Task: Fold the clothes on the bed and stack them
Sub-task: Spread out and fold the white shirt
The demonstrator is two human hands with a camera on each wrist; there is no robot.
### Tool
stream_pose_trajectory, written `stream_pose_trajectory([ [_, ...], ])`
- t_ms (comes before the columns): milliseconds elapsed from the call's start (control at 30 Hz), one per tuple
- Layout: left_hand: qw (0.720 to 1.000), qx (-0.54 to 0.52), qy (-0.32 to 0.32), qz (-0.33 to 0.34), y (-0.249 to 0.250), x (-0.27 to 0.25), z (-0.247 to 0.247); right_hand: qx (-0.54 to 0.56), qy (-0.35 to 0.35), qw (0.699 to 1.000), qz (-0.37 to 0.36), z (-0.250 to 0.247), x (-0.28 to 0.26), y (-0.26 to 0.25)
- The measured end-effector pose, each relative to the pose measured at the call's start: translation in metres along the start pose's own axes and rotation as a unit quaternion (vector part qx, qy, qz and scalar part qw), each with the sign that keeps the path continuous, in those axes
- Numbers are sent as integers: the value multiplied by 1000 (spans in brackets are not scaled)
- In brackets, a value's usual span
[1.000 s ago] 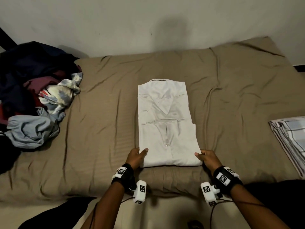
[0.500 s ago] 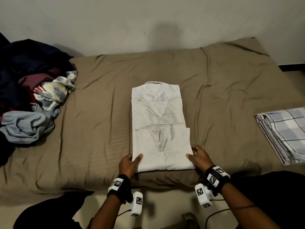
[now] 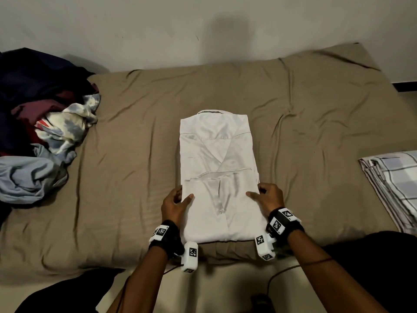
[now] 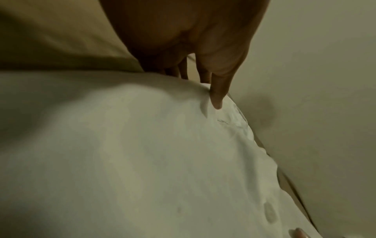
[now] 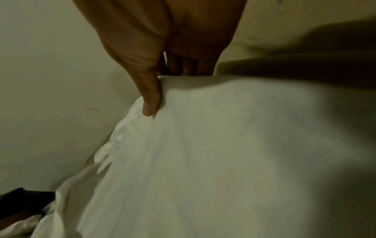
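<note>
With the white shirt lying mid-bed as a narrow strip, we judge the last crosswise fold is in hand. Our left hand and right hand pinch its side edges, thumbs on top, fingers beneath. Next, lift both sides evenly, then carry it to the folded plaid garment.

Fingers of both hands hidden under white shirt; checked cloth cropped.

Shirt mid-bed, heap left, folded cloth right
</note>
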State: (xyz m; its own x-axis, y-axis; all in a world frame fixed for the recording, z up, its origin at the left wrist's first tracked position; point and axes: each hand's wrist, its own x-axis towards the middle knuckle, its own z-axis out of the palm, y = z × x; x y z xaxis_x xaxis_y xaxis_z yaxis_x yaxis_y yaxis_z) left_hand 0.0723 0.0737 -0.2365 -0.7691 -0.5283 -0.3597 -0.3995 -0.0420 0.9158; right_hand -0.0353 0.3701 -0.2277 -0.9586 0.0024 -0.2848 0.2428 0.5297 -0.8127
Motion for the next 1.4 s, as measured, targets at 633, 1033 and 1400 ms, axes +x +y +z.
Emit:
stream_pose_trajectory([
  [633,996,55,45,-52,2,27,-1,-34,-10,995,96,-11,17,-3],
  [1033,988,113,68,-76,26,56,-11,-53,-58,988,131,-21,48,-20],
  [1400,716,547,-180,395,-34,-115,31,-341,-92,859,-369,45,-117,2],
])
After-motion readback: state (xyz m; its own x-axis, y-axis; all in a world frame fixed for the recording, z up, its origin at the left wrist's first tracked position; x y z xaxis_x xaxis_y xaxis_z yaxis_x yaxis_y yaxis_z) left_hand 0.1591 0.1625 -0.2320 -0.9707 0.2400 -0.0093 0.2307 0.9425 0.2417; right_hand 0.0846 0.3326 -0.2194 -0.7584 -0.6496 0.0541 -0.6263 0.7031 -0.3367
